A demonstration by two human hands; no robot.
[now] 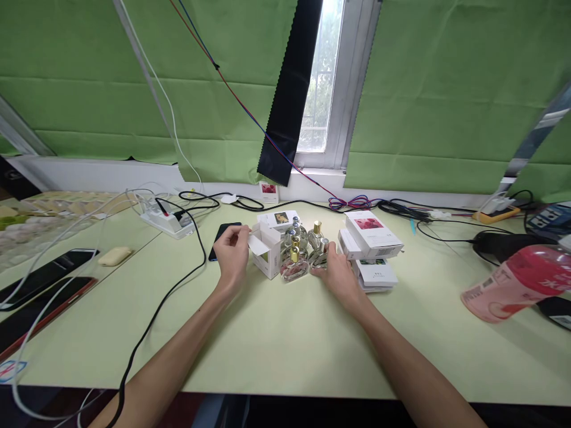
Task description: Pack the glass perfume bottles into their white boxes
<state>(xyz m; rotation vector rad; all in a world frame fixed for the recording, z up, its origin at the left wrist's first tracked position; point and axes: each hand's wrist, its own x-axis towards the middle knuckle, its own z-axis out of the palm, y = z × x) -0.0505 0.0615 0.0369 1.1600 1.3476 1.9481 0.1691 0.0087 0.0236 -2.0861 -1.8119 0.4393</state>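
Note:
An opened white carton (269,257) stands upright on the desk, its top flaps lifted. My left hand (234,251) is closed at its left side, fingertips pinching a flap. To the carton's right, several small glass perfume bottles (295,270) with gold and silver caps are grouped together. At the right end of that group, my right hand (338,271) has its fingers around a clear perfume bottle (318,259), partly hidden by them. Behind the bottles lies a white box with a flower picture (281,219). Stacked white boxes (373,235) sit just right of my right hand.
A dark phone (224,230) lies behind my left hand. On the left are a power strip (169,223), a black cable (172,286), two more phones (49,270) and a cream case (115,256). A pink drink bottle (513,284) lies at right. Bundled cables run along the wall.

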